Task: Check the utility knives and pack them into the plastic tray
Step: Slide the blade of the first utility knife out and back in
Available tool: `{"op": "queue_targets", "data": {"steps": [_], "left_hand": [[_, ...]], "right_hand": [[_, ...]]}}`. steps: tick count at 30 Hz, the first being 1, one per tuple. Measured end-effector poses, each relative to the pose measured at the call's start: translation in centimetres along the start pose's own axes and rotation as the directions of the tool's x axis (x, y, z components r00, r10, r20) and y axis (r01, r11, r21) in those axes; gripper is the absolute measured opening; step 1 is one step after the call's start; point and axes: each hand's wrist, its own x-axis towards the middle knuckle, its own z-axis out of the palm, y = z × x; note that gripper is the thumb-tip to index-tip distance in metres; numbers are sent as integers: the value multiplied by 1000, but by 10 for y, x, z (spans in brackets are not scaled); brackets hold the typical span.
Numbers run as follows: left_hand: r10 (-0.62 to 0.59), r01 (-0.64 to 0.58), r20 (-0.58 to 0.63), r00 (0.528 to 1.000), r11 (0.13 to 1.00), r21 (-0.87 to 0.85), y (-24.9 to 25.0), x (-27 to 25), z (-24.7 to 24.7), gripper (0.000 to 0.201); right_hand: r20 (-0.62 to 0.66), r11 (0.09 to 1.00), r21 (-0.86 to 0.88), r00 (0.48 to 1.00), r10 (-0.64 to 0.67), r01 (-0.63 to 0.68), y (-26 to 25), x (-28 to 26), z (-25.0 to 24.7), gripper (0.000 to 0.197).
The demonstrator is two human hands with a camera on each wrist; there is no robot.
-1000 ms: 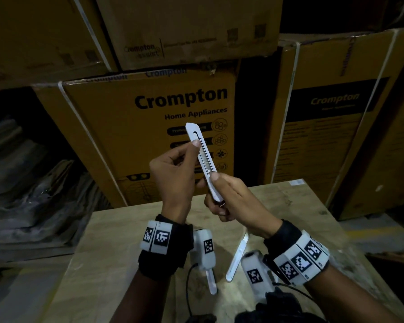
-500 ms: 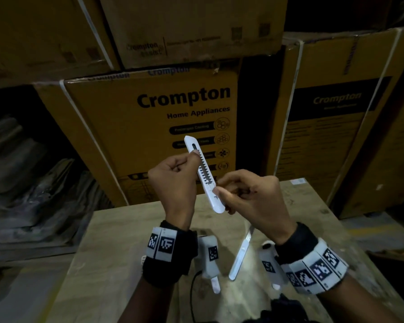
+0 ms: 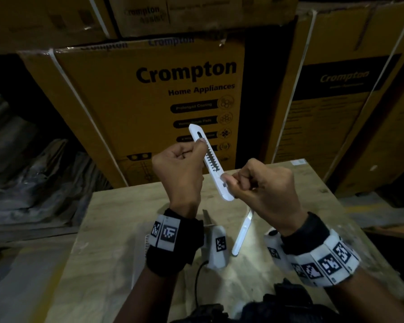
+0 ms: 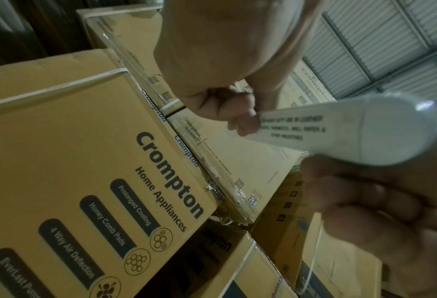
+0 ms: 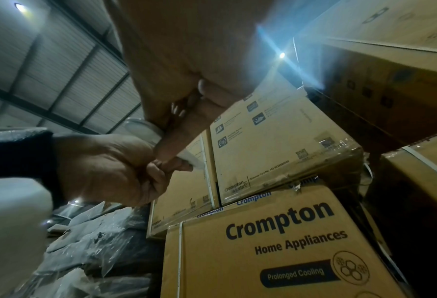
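A: Head view, progress?
B: Checking stage. Left hand (image 3: 180, 169) and right hand (image 3: 264, 183) both pinch 1 white utility knife (image 3: 210, 164), raised above the table's (image 3: 117, 229) far edge. A second knife (image 3: 241, 234) lies mid-table. No plastic tray visible, so packing looks not started.
A: Left wrist view?
B: Fingers curled round the knife body (image 4: 339, 133), printed side showing.
A: Right wrist view?
B: Right thumb and fingers clamp the knife end (image 5: 146, 129); wrists bent inward, cartons (image 5: 275, 242) behind.
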Motion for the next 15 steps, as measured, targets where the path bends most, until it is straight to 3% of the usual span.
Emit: {"op": "queue_targets", "data": {"steps": [10,13,15], "left_hand": [[-40,43,57,998,997,-56,-9,-4,-4,9],[-45,51,68,997,996,-77,-7,-12,6,7],[-44,49,53,998,994,-95,-3,-18,13,3]], "right_hand": [[29,997,-75,1000,4,-2,-9,-6,-2,33],[0,998,15,998,55,-55,-14,-5,-8,34],[-11,974,163,987,161,-157,-18,-3,-10,34]]}}
